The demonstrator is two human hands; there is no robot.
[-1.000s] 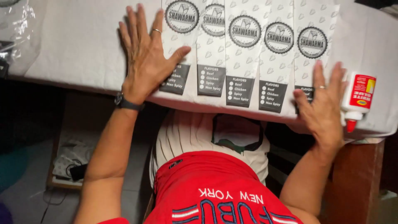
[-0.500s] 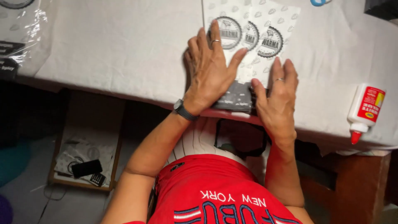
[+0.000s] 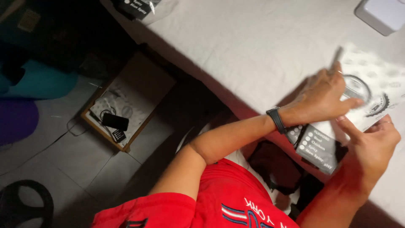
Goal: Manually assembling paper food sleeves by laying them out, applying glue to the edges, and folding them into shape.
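At the desk's (image 3: 236,46) near edge, towards its right end, we press our left hand (image 3: 325,95) flat, fingers spread and grasping nothing, on a gathered stack of white printed sleeves (image 3: 371,90) with round dark emblems and dark label panels overhanging the edge, while our right hand (image 3: 369,150) pinches the stack's lower side between thumb and fingers. A white box (image 3: 384,14) sits at the far right corner, a clear bag of dark labels (image 3: 139,6) at the far left; the cloth between lies open. Half a second ago the stack lay squarely before us; now it lies off right.
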